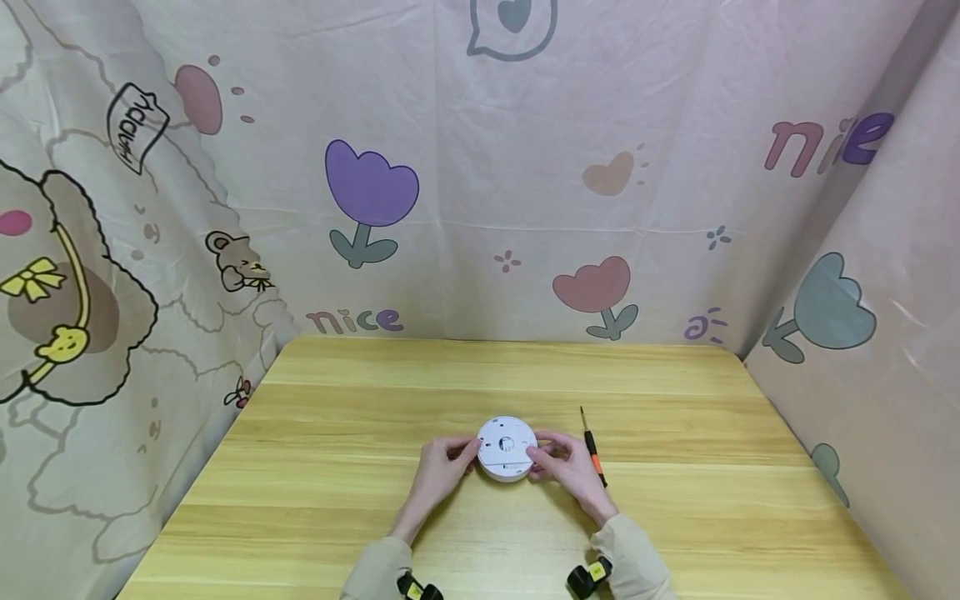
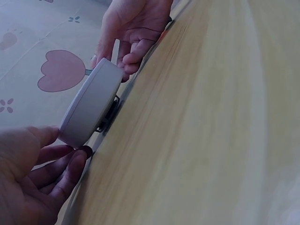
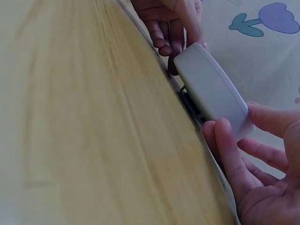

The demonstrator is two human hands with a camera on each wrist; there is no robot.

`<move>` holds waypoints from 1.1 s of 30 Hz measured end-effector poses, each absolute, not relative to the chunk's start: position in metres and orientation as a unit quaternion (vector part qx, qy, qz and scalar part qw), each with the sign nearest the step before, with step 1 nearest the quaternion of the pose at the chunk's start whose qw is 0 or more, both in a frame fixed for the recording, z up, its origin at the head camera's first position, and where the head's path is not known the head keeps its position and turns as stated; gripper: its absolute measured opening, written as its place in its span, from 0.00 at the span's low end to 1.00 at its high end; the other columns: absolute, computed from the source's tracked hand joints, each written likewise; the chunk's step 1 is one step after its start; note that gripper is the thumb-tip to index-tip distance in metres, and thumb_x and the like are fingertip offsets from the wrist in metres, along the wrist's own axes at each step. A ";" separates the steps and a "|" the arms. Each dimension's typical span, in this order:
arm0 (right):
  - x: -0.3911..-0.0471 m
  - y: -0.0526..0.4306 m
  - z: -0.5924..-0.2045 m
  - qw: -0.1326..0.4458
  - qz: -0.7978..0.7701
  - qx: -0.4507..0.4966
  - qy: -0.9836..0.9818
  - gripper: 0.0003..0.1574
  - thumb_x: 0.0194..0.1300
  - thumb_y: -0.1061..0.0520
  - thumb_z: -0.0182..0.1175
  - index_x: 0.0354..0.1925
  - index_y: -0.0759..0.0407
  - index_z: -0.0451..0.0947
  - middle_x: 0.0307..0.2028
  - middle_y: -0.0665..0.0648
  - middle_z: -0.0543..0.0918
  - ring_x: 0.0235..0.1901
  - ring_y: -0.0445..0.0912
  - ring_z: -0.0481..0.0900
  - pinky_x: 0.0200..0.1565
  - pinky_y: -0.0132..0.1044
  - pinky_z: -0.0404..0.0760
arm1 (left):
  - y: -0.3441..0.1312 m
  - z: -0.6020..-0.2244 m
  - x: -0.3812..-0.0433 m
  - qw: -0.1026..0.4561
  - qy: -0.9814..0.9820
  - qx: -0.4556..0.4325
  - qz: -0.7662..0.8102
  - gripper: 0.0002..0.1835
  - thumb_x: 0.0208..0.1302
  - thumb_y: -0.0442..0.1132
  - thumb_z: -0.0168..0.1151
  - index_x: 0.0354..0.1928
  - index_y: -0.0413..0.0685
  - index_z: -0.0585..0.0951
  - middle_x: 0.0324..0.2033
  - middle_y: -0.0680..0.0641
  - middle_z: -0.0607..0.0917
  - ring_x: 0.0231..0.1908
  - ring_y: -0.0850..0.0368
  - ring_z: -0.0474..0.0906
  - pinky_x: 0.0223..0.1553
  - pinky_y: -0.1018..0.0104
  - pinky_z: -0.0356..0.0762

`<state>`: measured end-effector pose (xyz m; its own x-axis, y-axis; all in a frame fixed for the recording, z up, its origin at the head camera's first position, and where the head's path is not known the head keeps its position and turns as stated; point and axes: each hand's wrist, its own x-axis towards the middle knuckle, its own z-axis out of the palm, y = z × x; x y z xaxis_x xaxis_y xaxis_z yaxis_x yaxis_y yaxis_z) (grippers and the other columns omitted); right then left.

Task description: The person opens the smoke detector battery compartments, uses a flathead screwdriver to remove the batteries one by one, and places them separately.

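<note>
A round white smoke detector (image 1: pixel 507 461) is held between both hands over the middle of the table, its flat slotted face up. My left hand (image 1: pixel 441 471) pinches the left rim, the thumb at the upper edge and fingers beneath. On the opposite rim, my right hand (image 1: pixel 572 471) grips it with the thumb on the face and fingers below. Both wrist views show the smooth side wall of the detector (image 2: pixel 91 103) and a dark part (image 3: pixel 191 105) jutting from its underside. Whether that part touches the table cannot be told.
A screwdriver (image 1: pixel 591 446) with a black and orange handle lies just right of the right hand, its tip pointing away. The wood-grain table (image 1: pixel 337 417) ends at printed curtains (image 1: pixel 480 167) behind and on both sides.
</note>
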<state>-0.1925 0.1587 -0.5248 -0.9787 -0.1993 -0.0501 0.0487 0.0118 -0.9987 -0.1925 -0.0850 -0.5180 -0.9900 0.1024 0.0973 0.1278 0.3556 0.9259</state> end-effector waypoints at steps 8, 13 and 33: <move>-0.193 0.155 -0.523 0.015 -0.669 -0.055 0.741 0.24 0.61 0.63 0.69 0.55 0.70 0.80 0.45 0.68 0.85 0.37 0.40 0.84 0.43 0.29 0.88 | -0.083 -0.518 -0.192 0.056 -0.842 -0.073 -0.532 0.15 0.68 0.44 0.65 0.50 0.41 0.86 0.42 0.43 0.91 0.41 0.56 0.85 0.44 0.73 0.85; -0.194 0.153 -0.522 0.004 -0.676 -0.052 0.735 0.25 0.59 0.67 0.70 0.56 0.69 0.80 0.53 0.71 0.84 0.47 0.44 0.85 0.52 0.24 0.84 | -0.081 -0.521 -0.192 0.054 -0.817 -0.103 -0.565 0.20 0.70 0.40 0.63 0.58 0.34 0.80 0.51 0.36 0.87 0.50 0.45 0.85 0.54 0.61 0.86; -0.193 0.153 -0.521 0.036 -0.651 -0.106 0.751 0.36 0.61 0.63 0.69 0.66 0.69 0.71 0.61 0.73 0.77 0.57 0.56 0.82 0.55 0.24 0.82 | -0.073 -0.519 -0.191 0.001 -0.814 -0.165 -0.557 0.38 0.61 0.42 0.72 0.69 0.35 0.69 0.68 0.31 0.72 0.68 0.36 0.72 0.70 0.48 0.71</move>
<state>-0.1930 0.1531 -0.5210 -0.9748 -0.2068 0.0837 -0.1120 0.1292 -0.9853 -0.1907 -0.0726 -0.5194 -0.9456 0.2679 0.1848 0.2694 0.3262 0.9061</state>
